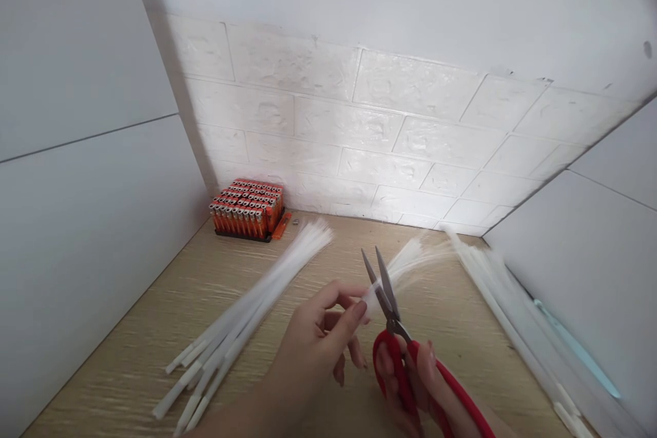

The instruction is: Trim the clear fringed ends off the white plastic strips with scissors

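My left hand (321, 335) pinches the near end of a bunch of thin white translucent strands (408, 261) between thumb and fingers. The strands fan out away from me to the right. My right hand (410, 380) grips a pair of scissors (392, 321) by their red handles. The scissors' metal blades are parted and point away from me, crossing the bunch just beyond my left fingertips. Whether the blades touch the strands I cannot tell. To the left of my hands, several similar white bundles (256, 301) with wrapped near ends lie on the wooden tabletop (154, 339).
A block of orange lighters (249, 209) in a black tray stands at the back left, with a loose orange lighter (282, 226) beside it. More white bundles (506, 308) lie along the right panel near a pale blue stick-like tool (577, 349). A white brick-patterned wall (349, 123) closes the back.
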A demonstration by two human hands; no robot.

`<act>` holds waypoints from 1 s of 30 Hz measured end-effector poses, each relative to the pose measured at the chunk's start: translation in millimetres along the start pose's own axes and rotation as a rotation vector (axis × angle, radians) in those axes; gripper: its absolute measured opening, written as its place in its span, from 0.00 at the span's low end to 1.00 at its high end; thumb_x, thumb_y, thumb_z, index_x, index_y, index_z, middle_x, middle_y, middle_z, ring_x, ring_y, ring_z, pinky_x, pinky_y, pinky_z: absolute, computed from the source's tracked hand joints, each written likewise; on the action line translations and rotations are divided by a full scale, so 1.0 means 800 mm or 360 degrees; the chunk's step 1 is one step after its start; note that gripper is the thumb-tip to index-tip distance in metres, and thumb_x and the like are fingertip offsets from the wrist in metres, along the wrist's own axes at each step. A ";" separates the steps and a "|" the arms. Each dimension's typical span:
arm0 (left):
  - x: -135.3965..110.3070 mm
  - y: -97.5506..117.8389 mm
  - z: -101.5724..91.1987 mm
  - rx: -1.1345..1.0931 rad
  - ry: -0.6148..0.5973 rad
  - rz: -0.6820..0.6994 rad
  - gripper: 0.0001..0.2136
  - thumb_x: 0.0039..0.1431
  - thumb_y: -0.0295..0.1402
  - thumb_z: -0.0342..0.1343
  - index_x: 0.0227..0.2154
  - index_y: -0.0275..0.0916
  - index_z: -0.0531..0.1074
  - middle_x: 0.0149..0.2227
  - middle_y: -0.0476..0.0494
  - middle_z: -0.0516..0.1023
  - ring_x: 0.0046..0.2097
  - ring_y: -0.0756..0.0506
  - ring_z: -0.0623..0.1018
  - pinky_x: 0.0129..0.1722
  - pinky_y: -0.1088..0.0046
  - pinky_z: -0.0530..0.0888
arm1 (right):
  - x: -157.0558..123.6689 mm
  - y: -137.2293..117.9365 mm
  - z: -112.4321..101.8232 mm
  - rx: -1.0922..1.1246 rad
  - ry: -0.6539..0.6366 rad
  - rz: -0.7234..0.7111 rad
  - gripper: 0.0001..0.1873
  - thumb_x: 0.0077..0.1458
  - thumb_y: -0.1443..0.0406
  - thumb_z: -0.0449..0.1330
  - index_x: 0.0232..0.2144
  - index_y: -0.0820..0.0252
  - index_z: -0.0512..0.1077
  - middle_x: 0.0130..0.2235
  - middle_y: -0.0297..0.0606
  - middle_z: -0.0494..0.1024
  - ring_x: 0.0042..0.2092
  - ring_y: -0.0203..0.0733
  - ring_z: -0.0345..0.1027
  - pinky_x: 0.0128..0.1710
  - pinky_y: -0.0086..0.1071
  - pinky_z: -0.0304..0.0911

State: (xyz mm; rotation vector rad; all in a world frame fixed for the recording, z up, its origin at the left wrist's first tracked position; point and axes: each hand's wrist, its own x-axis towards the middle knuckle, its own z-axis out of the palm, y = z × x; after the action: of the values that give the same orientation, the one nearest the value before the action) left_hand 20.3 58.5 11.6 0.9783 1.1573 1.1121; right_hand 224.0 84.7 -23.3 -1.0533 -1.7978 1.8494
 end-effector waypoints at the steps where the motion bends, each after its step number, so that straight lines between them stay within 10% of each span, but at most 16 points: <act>1: 0.001 0.000 -0.001 -0.0012 0.0037 0.0011 0.16 0.63 0.45 0.55 0.44 0.38 0.70 0.35 0.48 0.71 0.22 0.58 0.70 0.15 0.87 0.63 | 0.000 -0.001 -0.001 -0.0002 0.0010 0.0000 0.19 0.64 0.55 0.54 0.47 0.65 0.69 0.43 0.40 0.73 0.40 0.35 0.69 0.41 0.33 0.70; 9: 0.016 0.019 -0.029 0.0085 0.0381 0.0120 0.21 0.60 0.51 0.55 0.49 0.43 0.64 0.34 0.52 0.69 0.19 0.58 0.62 0.15 0.83 0.56 | 0.005 -0.004 -0.009 0.0007 0.0094 -0.0006 0.17 0.65 0.57 0.54 0.46 0.65 0.70 0.40 0.39 0.74 0.37 0.32 0.69 0.37 0.29 0.70; 18: 0.037 0.041 -0.083 0.2034 0.0590 0.0014 0.13 0.68 0.34 0.40 0.44 0.36 0.69 0.39 0.40 0.77 0.38 0.43 0.77 0.34 0.71 0.67 | 0.010 -0.001 -0.022 0.0046 0.0235 0.0014 0.17 0.64 0.56 0.55 0.44 0.67 0.70 0.37 0.37 0.74 0.33 0.30 0.69 0.33 0.26 0.69; 30: 0.031 0.041 -0.065 0.2617 0.0588 -0.0144 0.13 0.65 0.27 0.44 0.45 0.30 0.72 0.46 0.29 0.74 0.48 0.33 0.74 0.40 0.60 0.72 | 0.013 -0.018 -0.010 0.0005 0.0398 0.0050 0.25 0.64 0.48 0.50 0.38 0.67 0.69 0.29 0.33 0.70 0.26 0.28 0.62 0.27 0.24 0.62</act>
State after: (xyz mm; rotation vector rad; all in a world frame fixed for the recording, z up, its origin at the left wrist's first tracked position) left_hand -34.5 90.2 31.3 1.8897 2.4490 0.0022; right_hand 219.3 99.2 -11.2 -1.2565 -1.6411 1.6526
